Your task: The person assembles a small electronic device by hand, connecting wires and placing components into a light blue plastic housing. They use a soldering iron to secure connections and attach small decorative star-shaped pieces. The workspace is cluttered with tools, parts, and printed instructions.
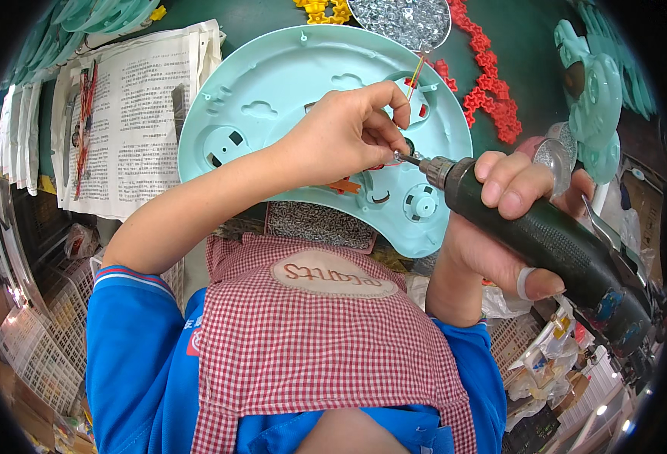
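My right hand (515,227) grips a black electric screwdriver (532,238) with a pale band around the thumb. The metal bit (410,159) points left over a turquoise plastic shell (288,74) that lies with its ribbed inside up. Close to the bit's tip, my left hand (350,130) pinches a small shiny metal fastener (397,154), partly hidden by the fingers. Thin red and yellow wires (416,76) rise from the shell behind that hand. Below it, an orange-brown plastic part (344,185) sits in the shell.
A round dish of metal washers (401,22) stands at the back, between yellow plastic parts (325,10) and red plastic parts (489,85). Printed paper (134,125) with wires on it lies left. A tray of screws (316,226) is nearest me. Turquoise parts (591,96) stand right.
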### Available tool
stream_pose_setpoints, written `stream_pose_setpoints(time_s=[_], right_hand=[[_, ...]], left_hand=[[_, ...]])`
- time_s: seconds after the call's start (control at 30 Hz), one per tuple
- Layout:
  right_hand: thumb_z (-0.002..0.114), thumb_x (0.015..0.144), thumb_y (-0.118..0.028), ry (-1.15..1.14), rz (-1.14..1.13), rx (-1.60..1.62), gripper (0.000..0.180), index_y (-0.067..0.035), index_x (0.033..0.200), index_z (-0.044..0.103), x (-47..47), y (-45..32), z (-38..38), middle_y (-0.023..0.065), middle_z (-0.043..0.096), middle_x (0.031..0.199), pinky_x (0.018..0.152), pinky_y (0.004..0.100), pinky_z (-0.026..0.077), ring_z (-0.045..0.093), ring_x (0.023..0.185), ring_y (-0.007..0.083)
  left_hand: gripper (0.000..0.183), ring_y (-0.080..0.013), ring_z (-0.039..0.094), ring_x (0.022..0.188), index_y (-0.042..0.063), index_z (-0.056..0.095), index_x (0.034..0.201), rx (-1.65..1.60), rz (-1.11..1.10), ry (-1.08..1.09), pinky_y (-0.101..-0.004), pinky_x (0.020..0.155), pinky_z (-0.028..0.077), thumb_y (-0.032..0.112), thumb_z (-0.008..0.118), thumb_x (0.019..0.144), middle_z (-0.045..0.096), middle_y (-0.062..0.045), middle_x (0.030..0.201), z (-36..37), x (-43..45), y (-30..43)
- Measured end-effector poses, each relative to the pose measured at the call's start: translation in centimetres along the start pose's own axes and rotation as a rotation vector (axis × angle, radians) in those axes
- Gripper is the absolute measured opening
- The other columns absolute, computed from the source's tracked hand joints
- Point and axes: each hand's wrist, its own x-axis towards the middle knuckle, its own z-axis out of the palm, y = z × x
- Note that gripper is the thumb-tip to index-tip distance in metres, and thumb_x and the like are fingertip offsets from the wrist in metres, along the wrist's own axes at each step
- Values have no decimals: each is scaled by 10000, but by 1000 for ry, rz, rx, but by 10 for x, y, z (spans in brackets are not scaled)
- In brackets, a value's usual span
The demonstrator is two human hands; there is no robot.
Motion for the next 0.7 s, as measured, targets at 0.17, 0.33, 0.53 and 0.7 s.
stream_pose_setpoints(time_s=[0.17,0.33,0.53,0.7], right_hand=[[648,719,-769,27,19,89,1043,-111,1458,318,2,-2,-3,77,589,844,718,378,467,570,745,211],[644,731,-764,3,23,157,1039,-112,1467,308,2,1,-5,84,594,858,714,376,463,568,744,216],[598,752,-784,-1,-93,-49,1044,-68,1454,307,1,-2,-19,99,590,855,700,380,458,569,747,230],[594,777,-766,17,-80,-81,1028,-39,1436,290,4,2,-23,104,588,825,665,375,463,573,729,231]], left_hand=[[319,-150,699,894,34,512,1047,86,101,34,-295,830,557,-110,640,793,730,-127,918,-1,-4,2],[439,-164,702,890,32,551,1162,-126,-66,-123,-301,816,560,-98,677,763,729,-130,948,-12,0,6],[433,-243,624,1011,78,664,1136,817,292,8,-346,822,535,112,766,716,657,-89,1123,-10,-24,14],[376,-249,588,1009,76,688,1099,991,161,14,-361,856,518,183,753,745,609,-75,1099,16,-35,1]])
